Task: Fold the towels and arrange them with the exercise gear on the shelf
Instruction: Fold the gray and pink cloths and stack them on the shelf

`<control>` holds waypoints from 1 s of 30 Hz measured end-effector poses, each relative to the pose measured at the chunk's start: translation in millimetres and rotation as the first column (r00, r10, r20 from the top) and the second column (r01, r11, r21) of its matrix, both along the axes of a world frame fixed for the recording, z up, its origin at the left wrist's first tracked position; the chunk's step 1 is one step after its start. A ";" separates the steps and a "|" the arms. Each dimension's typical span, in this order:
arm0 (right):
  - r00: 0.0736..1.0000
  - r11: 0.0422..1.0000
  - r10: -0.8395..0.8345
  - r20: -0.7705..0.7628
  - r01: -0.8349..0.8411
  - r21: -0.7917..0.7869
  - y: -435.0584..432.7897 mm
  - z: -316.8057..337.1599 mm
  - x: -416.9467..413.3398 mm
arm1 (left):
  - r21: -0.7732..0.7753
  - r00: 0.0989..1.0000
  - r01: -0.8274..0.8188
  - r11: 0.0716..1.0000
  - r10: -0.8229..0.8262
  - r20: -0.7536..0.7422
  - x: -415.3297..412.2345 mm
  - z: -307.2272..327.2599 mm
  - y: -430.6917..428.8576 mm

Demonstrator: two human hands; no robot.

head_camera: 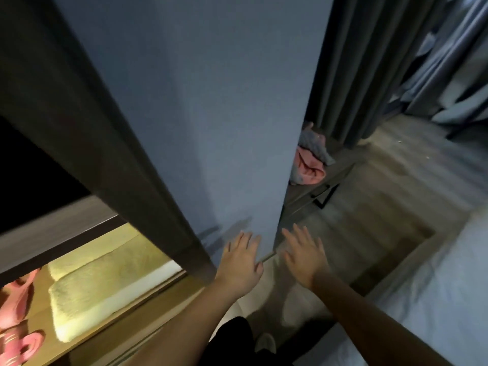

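Note:
A pale folded towel [105,281] lies on a lit wooden shelf [111,344] at the lower left. Pink items [18,313] sit beside it at the left edge; I cannot tell what they are. A crumpled pink towel [310,166] and a grey towel [314,142] lie on a low dark bench [330,178] behind the blue-grey wall panel [211,114]. My left hand [241,262] is held out with spread fingers near the panel's lower edge, holding nothing. My right hand [303,252] is stretched out beside it, fingers straight, also holding nothing.
A dark cabinet frame [87,133] runs diagonally above the shelf. Grey curtains [369,62] hang at the upper right. A bed with light sheets [435,299] fills the right side. Wood floor [369,207] lies between bed and bench.

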State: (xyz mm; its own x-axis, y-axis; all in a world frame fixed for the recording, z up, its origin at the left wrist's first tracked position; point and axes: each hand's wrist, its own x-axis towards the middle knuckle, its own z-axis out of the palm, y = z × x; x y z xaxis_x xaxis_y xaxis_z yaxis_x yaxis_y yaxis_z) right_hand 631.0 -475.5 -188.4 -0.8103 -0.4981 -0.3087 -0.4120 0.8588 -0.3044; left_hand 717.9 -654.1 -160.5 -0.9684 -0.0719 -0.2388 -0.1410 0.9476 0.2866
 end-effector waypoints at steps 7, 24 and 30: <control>0.986 0.985 -0.167 -0.032 0.168 0.040 57.6 -10.6 -74.2 | -0.012 0.972 0.232 0.973 -0.233 -0.013 -131.6 6.1 43.9; 0.958 0.959 -0.281 0.054 0.279 0.050 100.0 -28.7 -301.9 | -0.042 0.969 0.130 0.991 -0.118 0.218 -354.8 -31.0 114.7; 0.993 0.994 0.004 0.116 -0.017 0.110 115.6 -46.7 -411.3 | 0.035 0.904 -0.235 0.971 0.206 0.374 -419.0 -60.6 121.8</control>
State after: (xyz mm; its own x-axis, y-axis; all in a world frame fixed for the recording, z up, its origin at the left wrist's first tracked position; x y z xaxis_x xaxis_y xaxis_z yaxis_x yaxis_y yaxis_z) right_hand 219.7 -359.9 -235.2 -0.7609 -0.4636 -0.4539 -0.3885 0.8859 -0.2536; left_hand 298.9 -532.4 -221.0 -0.7737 -0.2404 -0.5862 -0.4526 0.8572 0.2458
